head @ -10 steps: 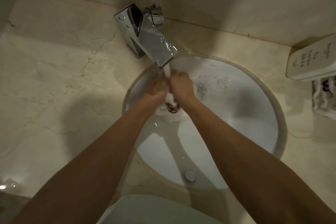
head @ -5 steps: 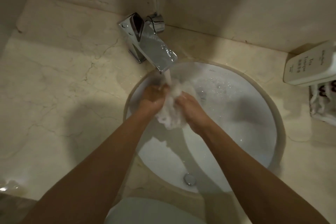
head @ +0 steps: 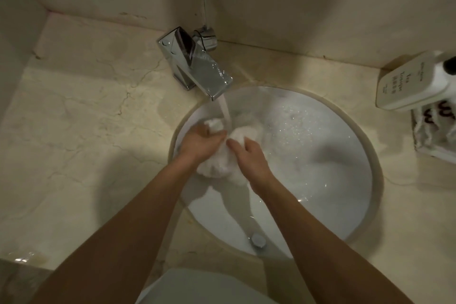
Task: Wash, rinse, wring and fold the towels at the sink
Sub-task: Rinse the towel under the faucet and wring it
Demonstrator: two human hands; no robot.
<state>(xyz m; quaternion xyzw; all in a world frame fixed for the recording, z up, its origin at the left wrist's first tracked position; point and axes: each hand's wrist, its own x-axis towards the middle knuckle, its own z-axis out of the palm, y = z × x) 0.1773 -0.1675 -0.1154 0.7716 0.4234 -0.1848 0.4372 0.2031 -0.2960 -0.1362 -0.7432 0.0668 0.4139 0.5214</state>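
Both the left hand (head: 201, 142) and right hand (head: 249, 155) grip a bunched white cloth towel (head: 217, 165) under the running chrome faucet (head: 197, 66), at the round white sink's (head: 345, 217) ten o'clock.

Spout of faucet (head: 197, 64) overhangs sink (head: 345, 229) rim just beyond the fingertips of left hand (head: 199, 142) and right hand (head: 249, 155); water stream (head: 226, 116) falls between. Basin open right of the fingers. Bottle (head: 414, 81) on counter (head: 74, 131) well right.
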